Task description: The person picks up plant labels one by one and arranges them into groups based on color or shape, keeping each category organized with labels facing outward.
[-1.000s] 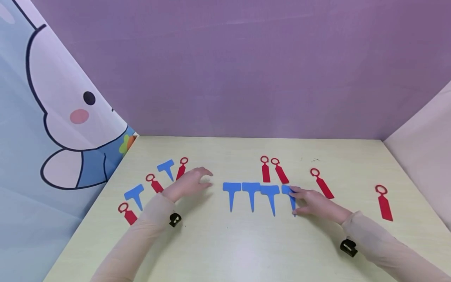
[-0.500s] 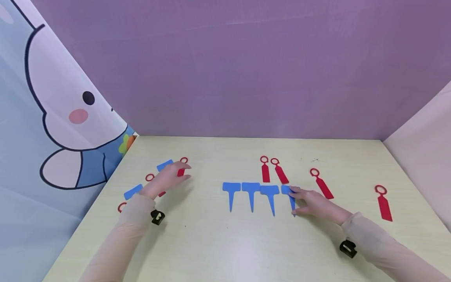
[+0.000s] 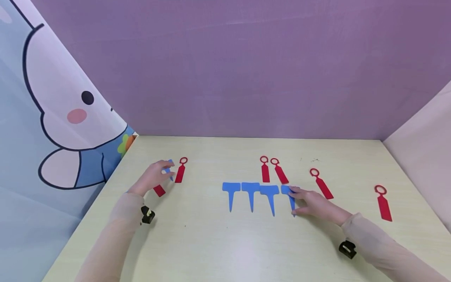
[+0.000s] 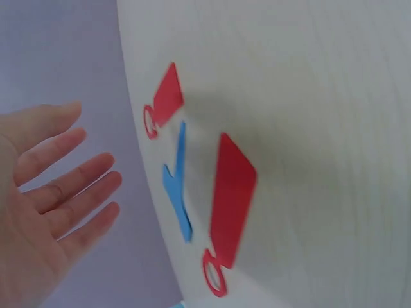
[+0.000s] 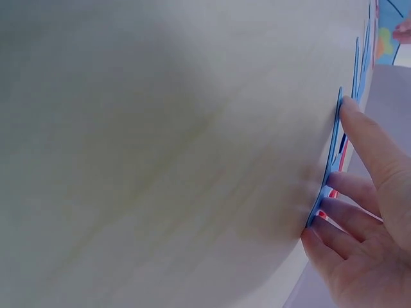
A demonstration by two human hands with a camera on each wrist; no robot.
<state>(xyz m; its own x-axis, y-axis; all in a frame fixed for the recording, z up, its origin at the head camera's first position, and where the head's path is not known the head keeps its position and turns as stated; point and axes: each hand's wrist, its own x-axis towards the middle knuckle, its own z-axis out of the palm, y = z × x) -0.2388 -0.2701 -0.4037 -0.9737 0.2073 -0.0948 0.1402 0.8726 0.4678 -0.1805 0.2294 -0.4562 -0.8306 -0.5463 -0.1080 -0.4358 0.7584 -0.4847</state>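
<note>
Purple backdrop (image 3: 246,70) fills most of the head cam bg, w/ a pale wood table (image 3: 218,250) under it. Cartoon sheet (image 3: 60,102) on the L, plain pale sheet (image 3: 423,152) on the R. Two arms come in from the bottom, beige L sleeve (image 3: 112,231) and R sleeve (image 3: 380,243).

Re: hands, left hand (image 3: 151,178) is over the L part of the table, fingers spread, nothing in it afaict; L wrist cam shows a gap btwn it and the tags. Right hand (image 3: 313,202) has fingers spread too, fingertips at the head of the end T-tag (image 3: 286,189) and thumb by its stem tip. Can't tell how hard it's pressing tbh.

That one's rightmost in a row of 4 blues, stems twd the person: 1st T-tag (image 3: 231,187), 2nd T-tag (image 3: 250,187), 3rd T-tag (image 3: 269,190). 2nd + 3rd look like they touch.

Loose T-tag (image 4: 178,202) lies btwn a red tag (image 4: 168,96) and another red tag (image 4: 233,199), partly hidden by the hand in head cam. 4 more reds, incl. a pair (image 3: 265,172) behind the row. Smallest: black wrist gadget (image 3: 347,250) on each arm.
</note>
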